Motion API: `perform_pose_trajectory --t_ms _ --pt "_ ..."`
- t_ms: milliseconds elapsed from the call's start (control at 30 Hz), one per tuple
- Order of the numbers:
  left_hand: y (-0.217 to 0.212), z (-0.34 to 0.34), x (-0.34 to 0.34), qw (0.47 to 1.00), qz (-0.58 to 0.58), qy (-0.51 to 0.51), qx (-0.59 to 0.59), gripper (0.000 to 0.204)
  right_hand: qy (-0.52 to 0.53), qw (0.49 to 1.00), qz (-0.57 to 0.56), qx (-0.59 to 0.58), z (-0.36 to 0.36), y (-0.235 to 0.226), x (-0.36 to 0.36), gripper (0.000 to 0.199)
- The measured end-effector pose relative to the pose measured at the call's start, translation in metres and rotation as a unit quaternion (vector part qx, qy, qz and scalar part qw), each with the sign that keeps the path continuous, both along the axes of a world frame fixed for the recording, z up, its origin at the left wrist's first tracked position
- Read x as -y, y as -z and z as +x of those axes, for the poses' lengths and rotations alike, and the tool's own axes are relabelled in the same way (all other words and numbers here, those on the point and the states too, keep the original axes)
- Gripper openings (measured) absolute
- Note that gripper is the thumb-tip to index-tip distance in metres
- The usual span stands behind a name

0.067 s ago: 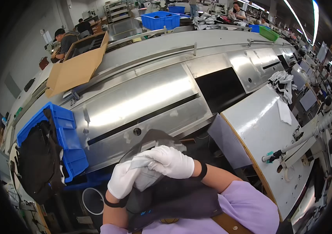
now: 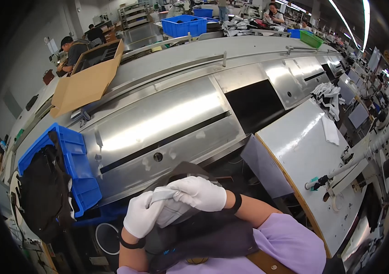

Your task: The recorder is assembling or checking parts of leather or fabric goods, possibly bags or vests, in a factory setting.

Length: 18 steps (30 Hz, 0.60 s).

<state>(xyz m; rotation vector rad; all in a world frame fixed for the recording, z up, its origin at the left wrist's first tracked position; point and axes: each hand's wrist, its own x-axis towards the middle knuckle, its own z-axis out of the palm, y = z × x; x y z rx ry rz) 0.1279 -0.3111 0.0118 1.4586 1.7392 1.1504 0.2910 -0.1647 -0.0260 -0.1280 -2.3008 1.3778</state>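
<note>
Both my hands wear white gloves and meet in front of my body, above my lap. A piece of light grey and dark fabric [image 2: 172, 214] is gripped between them. My left hand [image 2: 141, 214] pinches its left edge, fingers closed. My right hand [image 2: 200, 193] has its fingers closed on the upper edge, close to the left fingertips. The pale grey edge is folded between the two hands, and the darker part hangs below and behind them. What the fabric piece is as a whole cannot be told.
A blue crate [image 2: 78, 169] heaped with dark fabric [image 2: 44, 192] stands at left. Ahead runs a metal worktop [image 2: 167, 123] with an open cardboard box [image 2: 82, 89] beyond. At right are a white table [image 2: 304, 150], a sewing machine [image 2: 363, 164] and white cloth pieces [image 2: 327, 98].
Both hands sit slightly lower in view, and the folded edge between them shows a little more. The surroundings have shifted slightly left with the head's movement.
</note>
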Motion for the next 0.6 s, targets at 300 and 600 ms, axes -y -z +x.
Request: perform_pose_trajectory --t_ms 300,600 --pt "0.044 -0.032 0.009 0.996 0.077 0.013 0.054 0.012 -0.207 0.872 -0.438 0.071 0.031 0.026 -0.022 0.024" --pt "0.100 -0.037 0.017 0.985 -0.137 0.105 0.014 0.051 -0.341 0.856 -0.337 -0.195 0.055 -0.025 -0.027 0.045"
